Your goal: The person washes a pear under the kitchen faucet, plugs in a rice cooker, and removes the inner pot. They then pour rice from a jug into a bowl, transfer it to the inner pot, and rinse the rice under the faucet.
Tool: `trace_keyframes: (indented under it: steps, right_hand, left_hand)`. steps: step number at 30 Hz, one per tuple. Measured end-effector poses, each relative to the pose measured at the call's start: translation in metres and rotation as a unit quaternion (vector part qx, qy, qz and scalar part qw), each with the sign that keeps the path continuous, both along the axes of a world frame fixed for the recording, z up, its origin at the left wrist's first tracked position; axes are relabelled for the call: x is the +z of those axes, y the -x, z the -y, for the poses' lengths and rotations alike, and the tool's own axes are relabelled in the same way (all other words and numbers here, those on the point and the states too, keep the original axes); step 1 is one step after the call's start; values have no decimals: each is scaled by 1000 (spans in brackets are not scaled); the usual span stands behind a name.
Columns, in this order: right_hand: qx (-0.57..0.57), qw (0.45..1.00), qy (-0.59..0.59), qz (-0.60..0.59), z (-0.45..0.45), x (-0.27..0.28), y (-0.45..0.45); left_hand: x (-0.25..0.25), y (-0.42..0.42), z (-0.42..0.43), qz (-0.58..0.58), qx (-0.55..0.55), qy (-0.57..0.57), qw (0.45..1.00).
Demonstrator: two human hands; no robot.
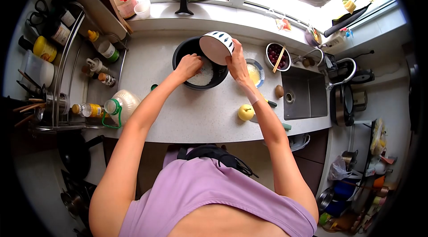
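Observation:
My right hand (237, 64) grips the rim of a white bowl (215, 49) with a dark leaf-like pattern outside. The bowl is tilted over a round black pot (218, 79). Inside the pot lies a layer of what looks like white rice (204, 75). Over the pot's left part, my left hand (190, 66) reaches in with its fingers curled; whatever may be in them is hidden. Close to my right wrist stands a blue-rimmed dish (261, 73) with something pale yellow in it, partly covered by the arm.
Right of the dish is a bowl of dark red fruit (274, 53) with chopsticks across it, then a sink (305, 98). A yellow-green apple or pear (245, 112) and a brown kiwi-like fruit (279, 91) lie on the counter. A large jug (122, 105) stands left.

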State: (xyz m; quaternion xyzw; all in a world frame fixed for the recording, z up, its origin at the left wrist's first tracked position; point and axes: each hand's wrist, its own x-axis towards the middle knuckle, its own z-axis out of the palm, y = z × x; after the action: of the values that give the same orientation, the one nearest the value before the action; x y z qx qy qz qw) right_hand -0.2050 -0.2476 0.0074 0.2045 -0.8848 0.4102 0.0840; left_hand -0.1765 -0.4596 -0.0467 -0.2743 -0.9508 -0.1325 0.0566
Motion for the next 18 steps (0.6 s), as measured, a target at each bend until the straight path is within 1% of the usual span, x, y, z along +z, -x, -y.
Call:
trace_keyframes:
  steps: [2,3,5,6,7,8,9,10,11,12,14,15,17,18]
  right_hand:
    - [3,1000,4,-9,0,0,2]
    - [6,1000,8,-17,0,-1,2]
    - [9,1000,9,-22,0,0,2]
    - [13,999,9,-28,0,0,2]
    - [12,999,9,-28,0,0,2]
    - [13,1000,13,-25,1,0,2]
    - [14,1000,17,-22,1,0,2]
    - [14,1000,17,-22,2,-1,2]
    - [13,1000,15,-23,3,-1,2]
    - [11,1000,13,-24,4,-2,2]
    - [10,1000,15,-20,7,-3,1]
    - [10,1000,18,-16,9,-2,-1]
    - [2,1000,28,-5,12,3,-4]
    - [-7,999,40,6,13,5,-4]
  left_hand:
    - [-22,5,2,-57,-5,2,998]
    - [-23,6,1,-56,-5,2,998]
    - [-26,7,1,-6,0,-12,1000]
    - [-8,5,-2,-6,0,-12,1000]
    - [28,0,-7,98,15,52,994]
    - [47,-5,-11,200,31,116,972]
    - [46,-7,-11,200,30,116,972]
    - [43,-9,-9,90,-3,32,995]
    - [41,-9,-9,-22,-36,-52,998]
    - [37,-6,-10,-23,-36,-51,998]
    - [28,4,-18,-191,-23,-53,980]
    - [23,6,-20,-191,-22,-54,980]
    - [14,8,-23,-169,15,-5,985]
    - [14,6,-24,-169,17,-6,985]
